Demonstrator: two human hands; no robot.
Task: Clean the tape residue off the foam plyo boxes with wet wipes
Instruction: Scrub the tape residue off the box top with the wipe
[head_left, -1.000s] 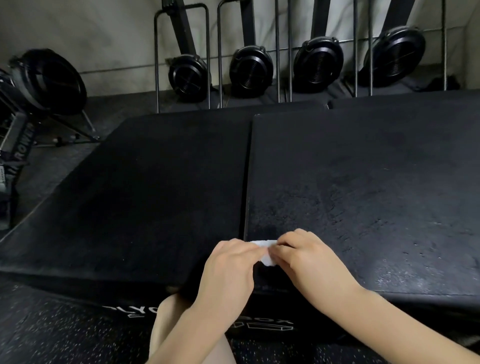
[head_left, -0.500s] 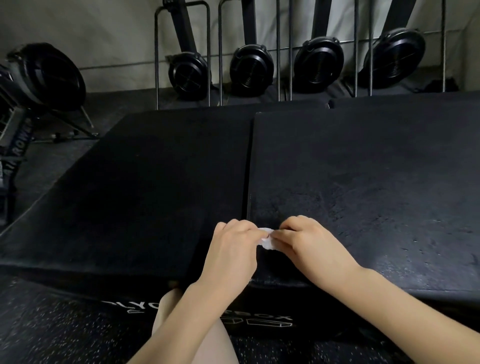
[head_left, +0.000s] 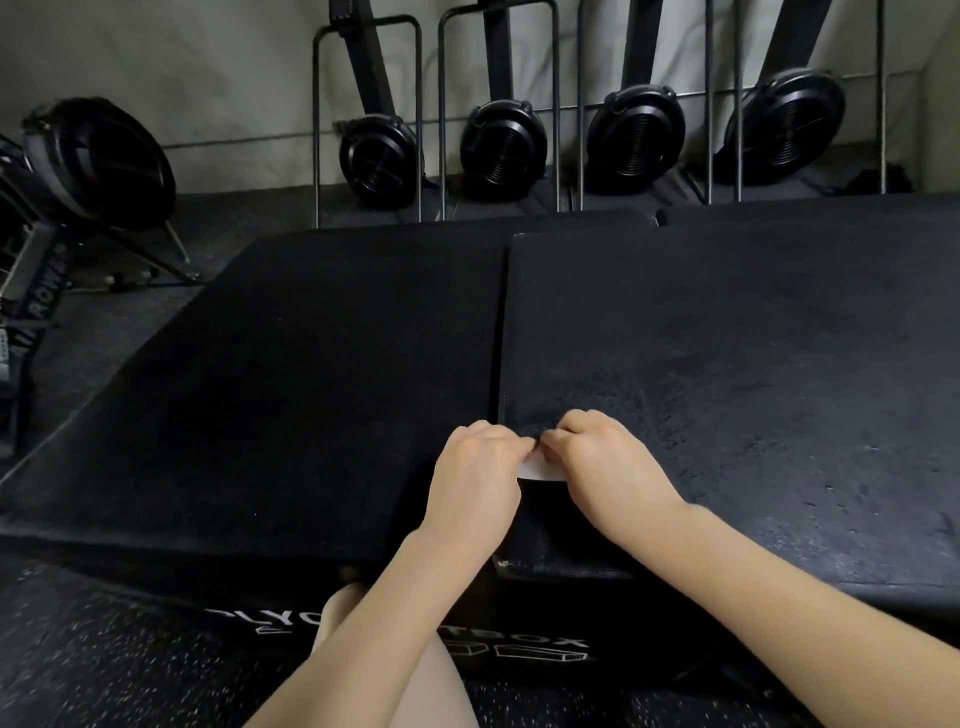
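Wipe (head_left: 540, 470) pinched between left hand (head_left: 480, 475) and right hand (head_left: 605, 462), over near edge of right plyo box (head_left: 727, 374), by seam. Likely being unfolded or folded; next: wipe pressed flat, residue scrubbed.

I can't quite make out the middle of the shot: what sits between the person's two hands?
In the head view, a small white wet wipe spans the gap, pinched by the left hand and right hand above the black foam plyo boxes' seam.

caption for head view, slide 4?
Both hands pinch a white wipe over the seam between two black plyo boxes.
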